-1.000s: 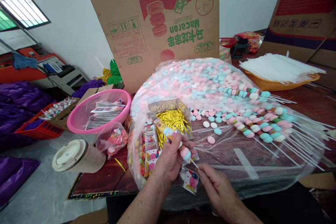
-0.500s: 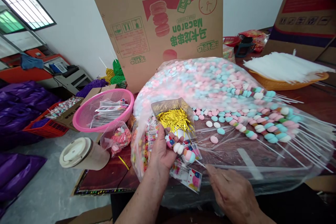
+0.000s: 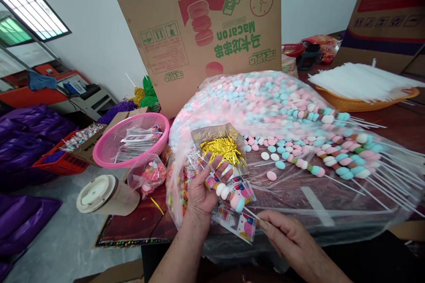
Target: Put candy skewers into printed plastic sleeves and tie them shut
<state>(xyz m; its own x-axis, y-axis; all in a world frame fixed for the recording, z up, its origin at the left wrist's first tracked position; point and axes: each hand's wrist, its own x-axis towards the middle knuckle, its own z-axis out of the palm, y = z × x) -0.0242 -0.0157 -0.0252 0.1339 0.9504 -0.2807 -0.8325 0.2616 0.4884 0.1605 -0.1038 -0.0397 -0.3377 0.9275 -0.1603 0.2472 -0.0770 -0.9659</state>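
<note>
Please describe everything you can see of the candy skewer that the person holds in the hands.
The candy skewer is a thin white stick threaded with round soft-looking candies, white, pink and pale blue. It lies tilted, candy end up-left, bare stick down-right. The left hand cradles the candy end together with a clear printed wrapper; whether the candies are already inside it is unclear. The right hand pinches the bare stick end.

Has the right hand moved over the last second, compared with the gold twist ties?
Yes. The right hand, pinching the stick of the candy skewer, has slid rightward and a little down, away from the gold twist ties. The camera shifted too.
</note>
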